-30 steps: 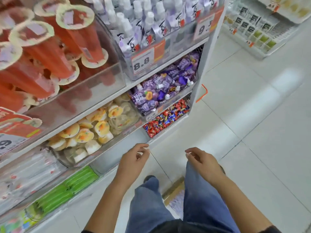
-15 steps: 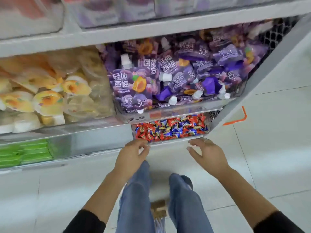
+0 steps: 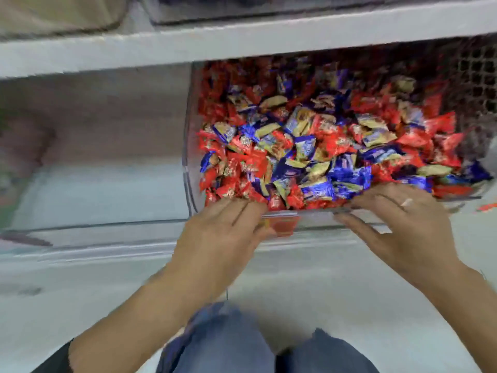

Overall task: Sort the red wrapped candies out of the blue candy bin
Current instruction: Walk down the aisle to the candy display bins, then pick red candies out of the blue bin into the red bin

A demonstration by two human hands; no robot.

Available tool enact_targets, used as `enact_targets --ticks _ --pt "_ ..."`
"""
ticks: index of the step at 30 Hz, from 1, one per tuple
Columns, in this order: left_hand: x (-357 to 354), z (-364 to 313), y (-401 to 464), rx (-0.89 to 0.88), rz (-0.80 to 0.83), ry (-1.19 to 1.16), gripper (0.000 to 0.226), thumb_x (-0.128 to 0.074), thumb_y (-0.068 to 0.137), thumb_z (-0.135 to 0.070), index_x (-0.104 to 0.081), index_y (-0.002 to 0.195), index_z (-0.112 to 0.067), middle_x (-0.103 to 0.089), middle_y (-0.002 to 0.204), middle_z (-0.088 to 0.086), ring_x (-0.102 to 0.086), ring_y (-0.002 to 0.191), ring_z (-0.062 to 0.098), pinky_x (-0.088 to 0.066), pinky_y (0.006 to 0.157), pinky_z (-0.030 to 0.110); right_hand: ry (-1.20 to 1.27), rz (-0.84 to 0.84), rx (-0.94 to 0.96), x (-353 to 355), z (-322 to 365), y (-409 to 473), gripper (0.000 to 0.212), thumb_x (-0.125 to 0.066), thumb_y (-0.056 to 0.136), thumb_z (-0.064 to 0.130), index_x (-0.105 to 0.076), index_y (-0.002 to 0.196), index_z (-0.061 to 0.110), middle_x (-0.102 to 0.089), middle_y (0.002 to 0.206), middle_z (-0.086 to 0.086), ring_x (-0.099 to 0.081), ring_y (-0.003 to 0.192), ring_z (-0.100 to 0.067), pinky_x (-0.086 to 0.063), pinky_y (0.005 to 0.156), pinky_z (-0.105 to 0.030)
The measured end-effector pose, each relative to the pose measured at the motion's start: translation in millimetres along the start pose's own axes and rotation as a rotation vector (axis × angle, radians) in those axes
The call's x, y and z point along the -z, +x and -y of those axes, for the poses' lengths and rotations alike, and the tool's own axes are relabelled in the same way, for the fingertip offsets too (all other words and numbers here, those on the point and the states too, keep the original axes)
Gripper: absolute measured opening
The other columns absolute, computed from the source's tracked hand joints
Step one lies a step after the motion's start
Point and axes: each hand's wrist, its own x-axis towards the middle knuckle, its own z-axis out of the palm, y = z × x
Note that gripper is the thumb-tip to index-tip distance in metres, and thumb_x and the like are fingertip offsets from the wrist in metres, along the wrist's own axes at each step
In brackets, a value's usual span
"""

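The red wrapped candies (image 3: 333, 142) are lying mixed with the blue wrapped candies (image 3: 347, 176) in a clear plastic bin (image 3: 188, 162) that is sitting on the lowest shelf of a store rack, filling it in a loose heap from the front wall back into shadow. Red pieces are showing most thickly along the left side, the front edge and the right side; blue and gold ones are clustering through the middle. Print on the wrappers is too blurred to read.

Both hands are reaching to the bin's front edge. The left hand (image 3: 223, 238) is lying with fingers (image 3: 242, 208) extended and relaxed, tips at the front rim just beside the nearest red candies at the bin's left front corner; it is gripping nothing. The right hand (image 3: 398, 227) is spreading flat with straight fingers over the front rim, tips touching or just above the blue and red pieces at the front right, also holding nothing. A pale band (image 3: 406, 202) is showing on 1 of its fingers.

A red price tag (image 3: 285, 224) is hanging on the front of the bin between the 2 hands; its writing is unreadable. To the left, a neighbouring clear compartment (image 3: 102, 189) is standing beside the bin. Above, a grey shelf edge (image 3: 242, 47) is running across. A dark wire mesh panel (image 3: 473, 74) is closing the right end. Below, blue jeans (image 3: 223, 343) and a pale floor (image 3: 336, 286) are showing.
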Motion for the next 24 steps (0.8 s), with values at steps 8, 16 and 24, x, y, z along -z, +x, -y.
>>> enact_targets --ticks 8,16,24 --pt "8 -9 3 0.065 0.131 -0.010 0.025 -0.082 0.067 -0.026 -0.062 0.074 -0.013 -0.062 0.067 0.000 -0.062 0.063 0.025 -0.046 0.047 0.029 0.059 -0.038 -0.070 0 4 -3 0.038 -0.056 0.087 0.047 -0.069 0.082 0.011 -0.062 0.075 -0.002 -0.056 0.071 -0.019 -0.036 0.065 -0.028" --pt "32 -22 15 0.191 0.058 -0.108 0.018 -0.068 0.085 -0.022 -0.065 0.099 -0.011 -0.066 0.097 0.003 -0.056 0.098 0.025 -0.041 0.075 0.031 0.104 -0.130 -0.124 17 14 5 0.037 -0.061 0.080 0.049 -0.070 0.080 0.013 -0.064 0.074 0.004 -0.052 0.073 -0.007 -0.033 0.067 -0.014" --pt "31 -31 -27 0.121 0.058 -0.106 0.030 -0.087 0.057 -0.013 -0.059 0.066 -0.016 -0.060 0.062 -0.003 -0.058 0.060 0.023 -0.033 0.050 0.024 0.135 -0.104 -0.128 30 35 -30 0.033 -0.064 0.078 0.051 -0.070 0.078 0.019 -0.063 0.072 0.009 -0.059 0.065 -0.008 -0.047 0.056 -0.029"
